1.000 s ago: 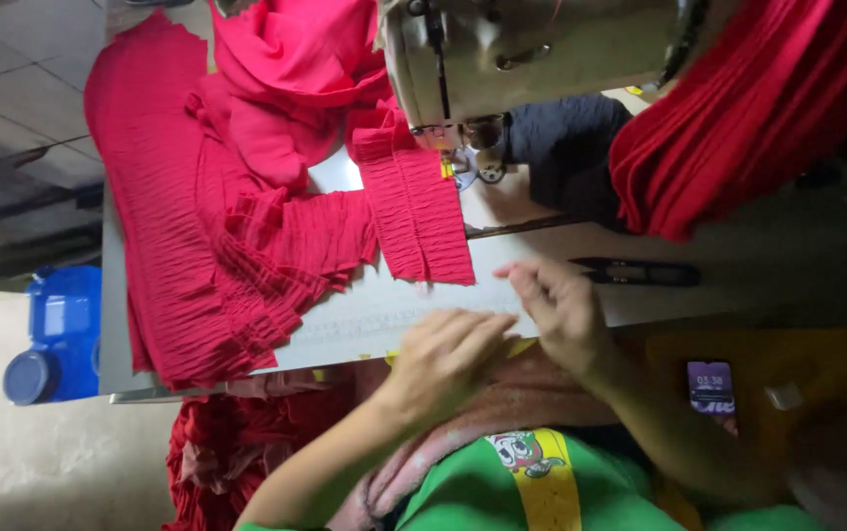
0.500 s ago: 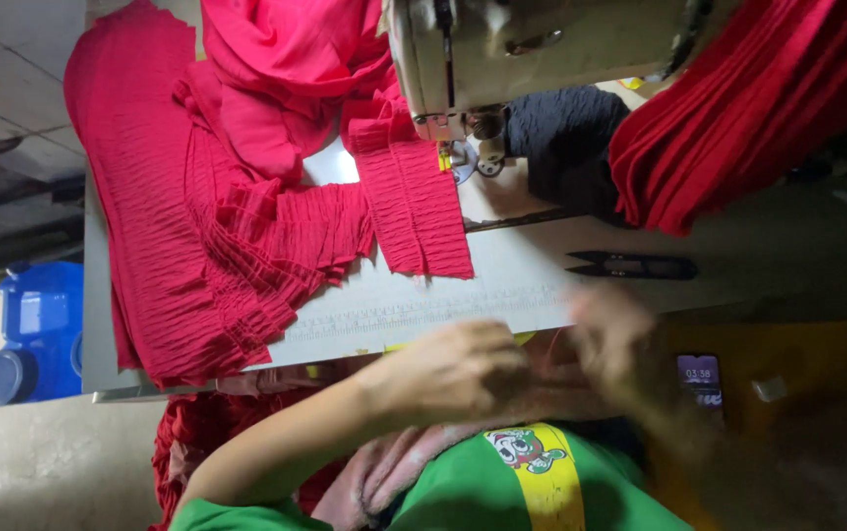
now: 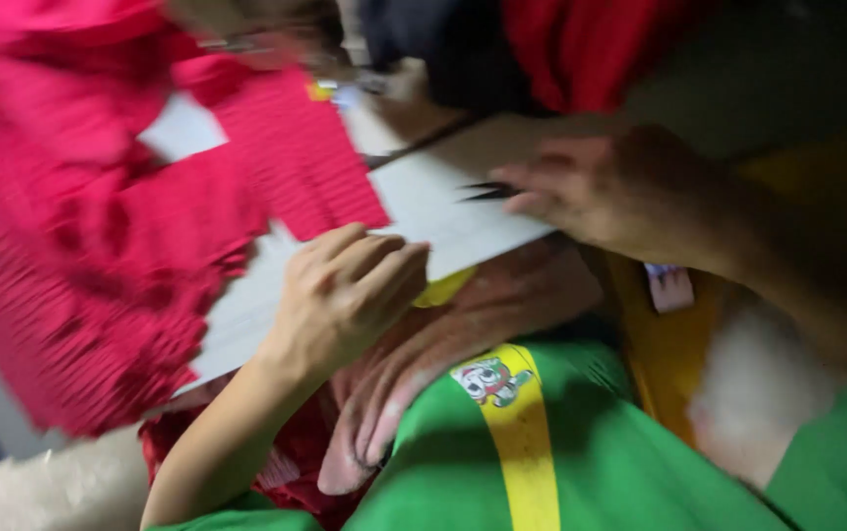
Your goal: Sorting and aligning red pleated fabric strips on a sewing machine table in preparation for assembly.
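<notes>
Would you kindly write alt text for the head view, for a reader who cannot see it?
Blurred view down at two bare hands on a white table: the left hand curls at its near edge, and the right hand rests by a dark tool. Red pleated fabric is heaped at left.

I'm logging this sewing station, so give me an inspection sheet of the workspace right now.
Surface: pale table top, bare strip near its front edge.
Job's things: pleated red fabric heaped across the table's left part; one flap reaches toward the middle.
Clutter: dark slim tool on the table, too blurred to identify; small yellow piece at the table edge.
Hands: left hand curled at the table's front edge; right hand flat over the dark tool, whether it grips is unclear.
Cables: nothing seen.
Surroundings: dark cloth and more red cloth at the top; green garment with yellow stripe below. Picture is motion-blurred.
</notes>
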